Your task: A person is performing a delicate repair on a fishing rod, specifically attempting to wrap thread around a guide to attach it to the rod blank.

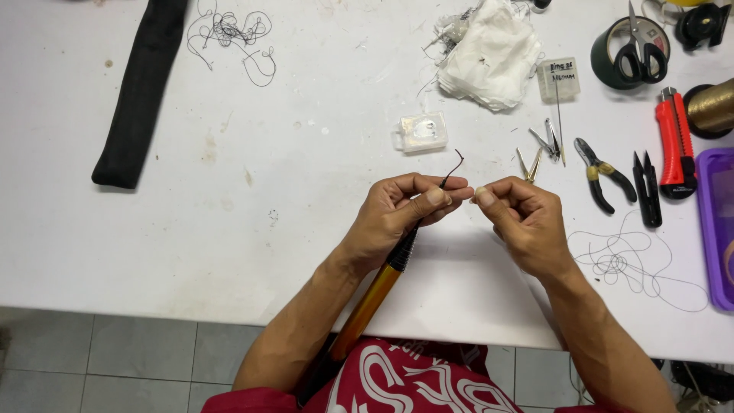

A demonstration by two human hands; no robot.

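The left hand [401, 214] pinched the thin dark tip of a slender black-and-amber rod [382, 287], the right hand [524, 218] beside it pinching something too small to tell; a loosened pinch could probably let the tip spring free.

Glossy amber rod [373, 300], matt white table [229, 229].

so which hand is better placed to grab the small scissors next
Right, probably. The right hand sits just below the small scissors and pinches only something tiny at its fingertips. The left hand is farther away and grips the rod tip.
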